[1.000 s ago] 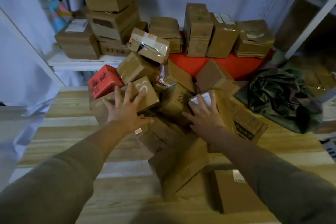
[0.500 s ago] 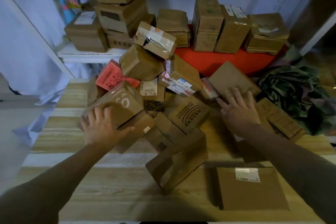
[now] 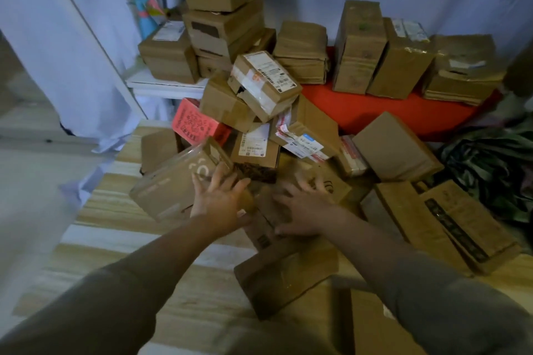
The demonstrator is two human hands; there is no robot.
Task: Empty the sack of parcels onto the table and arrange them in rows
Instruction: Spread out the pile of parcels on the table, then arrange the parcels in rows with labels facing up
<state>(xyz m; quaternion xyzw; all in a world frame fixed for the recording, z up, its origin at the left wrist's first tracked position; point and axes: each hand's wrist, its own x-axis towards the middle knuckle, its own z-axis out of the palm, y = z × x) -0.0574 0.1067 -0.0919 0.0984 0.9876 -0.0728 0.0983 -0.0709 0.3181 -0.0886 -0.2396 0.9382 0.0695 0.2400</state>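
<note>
A loose heap of brown cardboard parcels [image 3: 259,112] covers the middle of the wooden table [image 3: 115,210], with one red parcel [image 3: 196,121] at its left. My left hand [image 3: 220,196] lies with spread fingers against the right end of a long tilted box with white markings [image 3: 176,181]. My right hand [image 3: 305,204] presses flat, fingers spread, on a low box [image 3: 326,181] in the heap's front. The crumpled green sack [image 3: 490,164] lies at the right. More flat boxes [image 3: 455,225] rest right of my right hand.
Stacked boxes [image 3: 219,8] stand on a white shelf [image 3: 161,85] at the back left. Several upright boxes [image 3: 360,46] sit on a red surface [image 3: 375,112] behind the heap. A box [image 3: 282,274] and another [image 3: 372,323] lie near the table's front edge. White sheeting hangs left.
Both hands have come together at the heap's front centre: the left slid right along the marked box, the right moved left off the far box onto a low one.
</note>
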